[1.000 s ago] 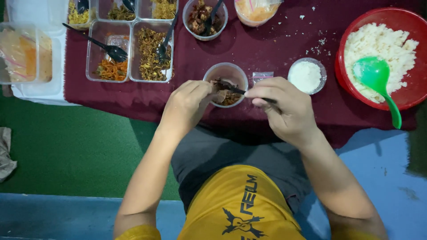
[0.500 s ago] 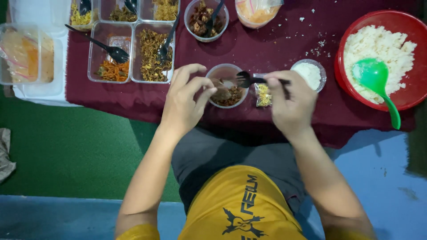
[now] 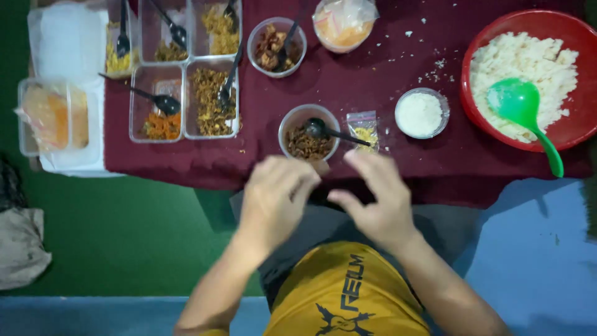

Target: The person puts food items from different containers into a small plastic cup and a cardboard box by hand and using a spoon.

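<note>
A small clear round cup with brown shredded food stands near the front edge of the maroon cloth. A black spoon rests in it, handle pointing right. Beside it lies a small clear packet with yellow bits. My left hand hovers just in front of the cup, blurred, fingers curled around a small brownish piece at the fingertips. My right hand is close beside it, fingers spread, holding nothing.
A red bowl of white rice with a green ladle sits at right. A small cup of white powder, several clear trays of toppings with black spoons, and a cup of brown chunks stand behind.
My right hand let go of the black spoon, which now rests in the cup. Both hands drew back toward me from the cup. The camera view shifted slightly.
</note>
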